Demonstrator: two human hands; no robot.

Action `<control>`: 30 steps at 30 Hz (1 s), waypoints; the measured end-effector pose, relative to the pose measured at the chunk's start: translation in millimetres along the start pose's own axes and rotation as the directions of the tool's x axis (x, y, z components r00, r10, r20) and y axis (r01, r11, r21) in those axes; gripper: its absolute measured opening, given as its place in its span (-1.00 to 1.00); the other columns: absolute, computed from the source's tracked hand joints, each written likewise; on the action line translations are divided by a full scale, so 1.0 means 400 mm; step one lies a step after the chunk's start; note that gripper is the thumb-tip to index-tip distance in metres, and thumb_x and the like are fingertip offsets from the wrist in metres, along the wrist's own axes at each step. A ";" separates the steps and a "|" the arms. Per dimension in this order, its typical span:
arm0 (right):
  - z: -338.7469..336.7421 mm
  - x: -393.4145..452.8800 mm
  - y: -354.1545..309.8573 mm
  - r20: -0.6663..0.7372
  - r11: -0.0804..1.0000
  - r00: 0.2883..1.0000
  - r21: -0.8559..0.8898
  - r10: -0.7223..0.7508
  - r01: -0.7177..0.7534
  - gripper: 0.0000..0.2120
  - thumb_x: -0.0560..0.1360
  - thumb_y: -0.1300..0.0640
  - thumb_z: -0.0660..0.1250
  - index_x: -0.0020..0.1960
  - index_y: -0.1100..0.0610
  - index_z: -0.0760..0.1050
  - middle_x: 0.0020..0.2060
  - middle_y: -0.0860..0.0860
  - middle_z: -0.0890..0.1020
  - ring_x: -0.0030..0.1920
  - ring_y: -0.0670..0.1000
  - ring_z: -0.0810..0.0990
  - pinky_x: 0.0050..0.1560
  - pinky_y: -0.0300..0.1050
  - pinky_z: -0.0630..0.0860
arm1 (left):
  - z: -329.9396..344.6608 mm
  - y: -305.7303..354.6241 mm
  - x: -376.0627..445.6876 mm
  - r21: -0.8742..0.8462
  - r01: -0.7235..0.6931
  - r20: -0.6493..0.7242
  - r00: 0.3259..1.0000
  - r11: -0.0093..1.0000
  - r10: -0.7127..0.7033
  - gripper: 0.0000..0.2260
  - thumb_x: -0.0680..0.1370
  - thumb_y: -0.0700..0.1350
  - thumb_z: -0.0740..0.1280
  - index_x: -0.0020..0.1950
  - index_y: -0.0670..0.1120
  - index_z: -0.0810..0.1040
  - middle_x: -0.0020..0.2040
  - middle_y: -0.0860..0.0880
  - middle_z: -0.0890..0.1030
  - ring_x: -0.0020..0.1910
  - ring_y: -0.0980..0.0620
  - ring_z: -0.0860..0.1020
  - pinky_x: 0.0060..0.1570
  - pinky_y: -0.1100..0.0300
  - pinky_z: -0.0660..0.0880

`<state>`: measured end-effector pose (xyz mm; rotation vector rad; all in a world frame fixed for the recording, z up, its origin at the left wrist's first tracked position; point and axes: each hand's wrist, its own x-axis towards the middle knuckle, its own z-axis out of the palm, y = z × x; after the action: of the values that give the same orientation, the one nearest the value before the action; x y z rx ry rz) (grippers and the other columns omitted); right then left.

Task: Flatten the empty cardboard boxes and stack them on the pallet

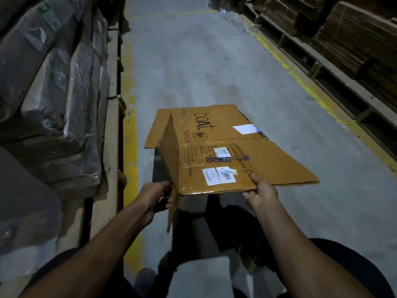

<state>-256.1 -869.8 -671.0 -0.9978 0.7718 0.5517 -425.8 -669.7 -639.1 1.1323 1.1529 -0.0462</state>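
A brown cardboard box (214,138) printed "boat", with white labels and tape, hangs in the air in front of me, mostly collapsed. One side panel folds down on its left and its flaps spread far and right. My left hand (155,200) grips the near left corner at the folded side panel. My right hand (261,191) pinches the near edge, thumb on top beside the labels. No pallet of flattened boxes can be picked out for certain.
Plastic-wrapped goods (53,93) on wooden pallets line the left of the aisle behind a yellow floor line (130,168). Stacks of flat cardboard (354,39) on pallets stand along the right. The grey concrete floor (204,61) runs ahead. My legs and shoes show below.
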 end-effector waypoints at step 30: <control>-0.034 0.035 0.022 -0.025 0.997 0.999 -0.064 -0.033 0.032 -0.57 0.52 0.45 0.31 0.36 0.24 0.43 0.05 0.25 0.66 -0.08 0.21 0.69 -0.42 0.20 0.62 | -0.207 0.114 0.072 -0.483 0.019 -0.001 1.000 0.875 -0.023 -0.53 0.61 0.20 0.22 0.05 -0.23 0.50 -0.14 -0.17 0.63 -0.26 -0.14 0.64 -0.31 0.02 0.63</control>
<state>-258.1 -877.2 -690.9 -1.0762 0.7637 0.5387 -444.4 -573.3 -625.6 0.6720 1.1013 0.2210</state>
